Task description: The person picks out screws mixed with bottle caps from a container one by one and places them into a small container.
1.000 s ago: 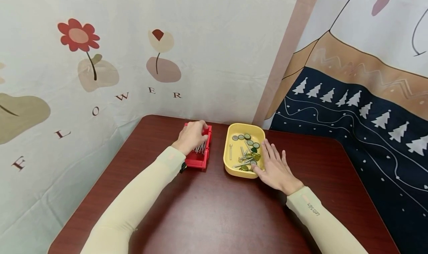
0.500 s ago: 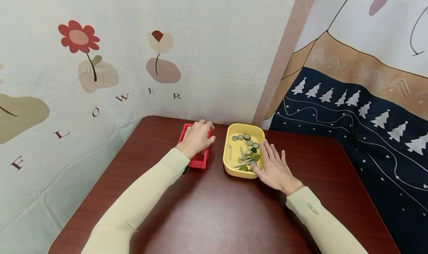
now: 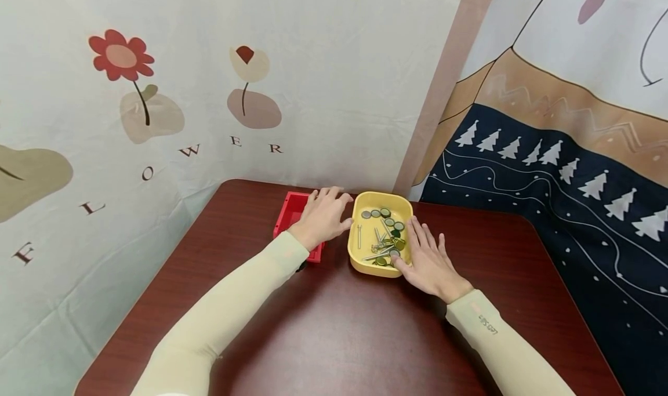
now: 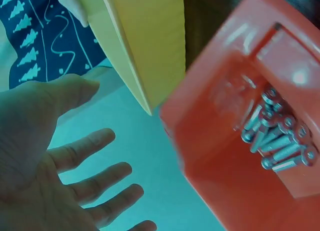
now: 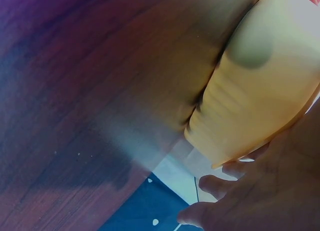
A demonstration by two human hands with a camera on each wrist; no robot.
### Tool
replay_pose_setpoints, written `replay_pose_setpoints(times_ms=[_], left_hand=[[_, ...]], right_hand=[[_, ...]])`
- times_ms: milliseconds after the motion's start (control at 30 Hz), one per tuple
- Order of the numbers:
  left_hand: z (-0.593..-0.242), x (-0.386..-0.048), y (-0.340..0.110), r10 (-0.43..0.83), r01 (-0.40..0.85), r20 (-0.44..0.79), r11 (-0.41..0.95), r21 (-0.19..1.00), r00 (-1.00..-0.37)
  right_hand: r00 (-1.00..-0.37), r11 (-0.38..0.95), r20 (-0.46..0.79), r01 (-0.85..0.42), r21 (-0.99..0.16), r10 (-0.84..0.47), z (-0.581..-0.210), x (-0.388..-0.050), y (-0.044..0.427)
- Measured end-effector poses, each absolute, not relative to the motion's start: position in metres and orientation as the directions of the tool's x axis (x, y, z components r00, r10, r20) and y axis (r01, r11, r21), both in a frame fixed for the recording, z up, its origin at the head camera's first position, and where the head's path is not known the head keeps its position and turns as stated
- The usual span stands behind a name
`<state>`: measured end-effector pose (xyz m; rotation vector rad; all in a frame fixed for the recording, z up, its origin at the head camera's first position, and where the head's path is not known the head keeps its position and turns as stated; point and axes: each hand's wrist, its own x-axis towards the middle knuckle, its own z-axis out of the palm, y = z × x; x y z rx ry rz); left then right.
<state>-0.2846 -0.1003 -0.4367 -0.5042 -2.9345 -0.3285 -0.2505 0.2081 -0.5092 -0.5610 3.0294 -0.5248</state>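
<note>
My left hand (image 3: 325, 216) is over the right part of the red box (image 3: 287, 215), its fingers spread and holding nothing; the fingertips reach toward the yellow tray (image 3: 356, 255). In the left wrist view the hand (image 4: 60, 161) is beside the red box (image 4: 200, 141), where several metal screws (image 4: 280, 133) lie in a heap. My right hand (image 3: 432, 264) rests with extended fingers along the tray's right side, its thumb at the rim. Inside the tray lie several bottle caps (image 3: 389, 222) and screws (image 3: 359, 237). The right wrist view shows the tray's outer wall (image 5: 255, 101) beside the fingers.
Both containers stand near the back edge of the dark red-brown table (image 3: 344, 326). A pale cloth with printed flowers (image 3: 323, 83) hangs behind it, and a navy cloth with white trees (image 3: 553, 199) hangs at the right.
My left hand has moved right from over the red box's screws toward the yellow tray, and its fingers have spread. My right hand and both containers have stayed in place.
</note>
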Motion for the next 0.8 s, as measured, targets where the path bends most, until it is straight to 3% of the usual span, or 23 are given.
replay_pose_setpoints(times_ms=[467, 800], left_hand=[[-0.435, -0.286, -0.061, 0.448, 0.458, 0.107, 0.882, 0.108, -0.888], [-0.429, -0.290, -0.030, 0.523, 0.523, -0.011, 0.852, 0.007, -0.852]], right_hand=[[-0.935, 0.881, 0.032, -0.343, -0.326, -0.352, -0.509, -0.251, 0.208], [-0.933, 0.881, 0.045, -0.352, -0.317, -0.357, -0.510, -0.250, 0.208]])
